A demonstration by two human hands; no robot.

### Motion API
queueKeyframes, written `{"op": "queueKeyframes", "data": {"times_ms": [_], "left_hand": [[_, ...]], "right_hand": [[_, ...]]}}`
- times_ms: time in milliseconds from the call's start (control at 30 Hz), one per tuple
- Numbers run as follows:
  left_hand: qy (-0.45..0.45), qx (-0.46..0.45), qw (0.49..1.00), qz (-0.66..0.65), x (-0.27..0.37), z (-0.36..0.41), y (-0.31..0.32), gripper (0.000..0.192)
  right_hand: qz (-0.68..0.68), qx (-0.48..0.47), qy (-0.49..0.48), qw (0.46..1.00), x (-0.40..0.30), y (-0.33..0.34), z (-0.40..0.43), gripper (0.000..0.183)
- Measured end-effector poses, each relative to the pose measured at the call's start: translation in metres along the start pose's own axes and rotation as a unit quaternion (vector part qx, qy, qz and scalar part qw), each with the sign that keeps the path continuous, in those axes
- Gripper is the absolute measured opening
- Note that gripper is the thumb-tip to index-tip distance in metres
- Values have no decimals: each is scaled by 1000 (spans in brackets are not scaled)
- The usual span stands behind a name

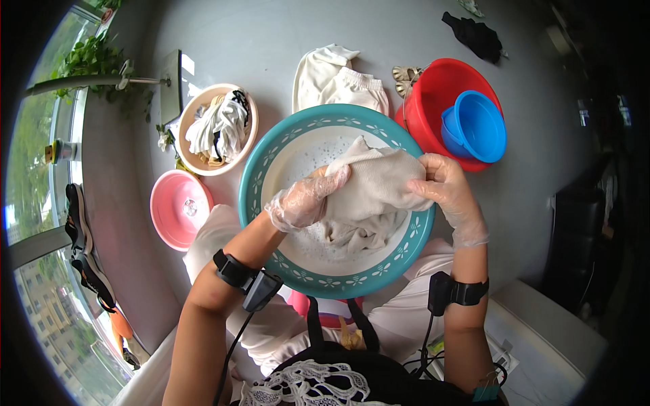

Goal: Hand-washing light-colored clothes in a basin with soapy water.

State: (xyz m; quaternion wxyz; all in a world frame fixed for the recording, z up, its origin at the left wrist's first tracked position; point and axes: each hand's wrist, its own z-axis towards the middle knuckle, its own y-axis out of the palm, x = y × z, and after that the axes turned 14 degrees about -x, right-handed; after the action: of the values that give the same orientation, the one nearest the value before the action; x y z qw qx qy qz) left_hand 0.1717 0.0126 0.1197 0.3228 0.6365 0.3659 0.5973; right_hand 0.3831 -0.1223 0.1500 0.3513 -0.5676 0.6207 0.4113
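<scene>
A cream ribbed knit garment is held up over a large teal-rimmed basin with a white flower pattern. My left hand, in a clear plastic glove, grips the garment's left side with the thumb on top. On the right, my right hand, also gloved, pinches its edge between thumb and fingers above the basin's rim. Below the raised part, more wet cream fabric lies bunched in sudsy water. Whether it belongs to the same garment, I cannot tell.
White clothes lie on the floor beyond the basin. A cream tub of laundry and a pink basin stand left. At right, a red bucket holds a small blue bucket. Shoes rest on the windowsill.
</scene>
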Motion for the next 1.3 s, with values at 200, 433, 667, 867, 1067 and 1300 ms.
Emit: {"op": "queueKeyframes", "data": {"times_ms": [200,433,667,867,1067,1300], "left_hand": [[-8,-7,1000,2,0,4,1,51],[85,63,994,8,4,13,-11,28],[115,116,984,-77,5,13,-4,35],[96,118,987,-55,-9,21,-8,31],[47,182,979,-80,-75,27,-54,25],[-49,231,931,-279,-92,30,-31,29]], "right_hand": [[168,28,-119,978,3,9,4,25],[136,16,-134,981,12,17,10,23],[165,53,-148,974,15,15,14,20],[115,115,-186,969,20,30,26,19],[-280,106,-304,905,47,121,46,8],[-347,210,-262,876,70,91,64,18]]}}
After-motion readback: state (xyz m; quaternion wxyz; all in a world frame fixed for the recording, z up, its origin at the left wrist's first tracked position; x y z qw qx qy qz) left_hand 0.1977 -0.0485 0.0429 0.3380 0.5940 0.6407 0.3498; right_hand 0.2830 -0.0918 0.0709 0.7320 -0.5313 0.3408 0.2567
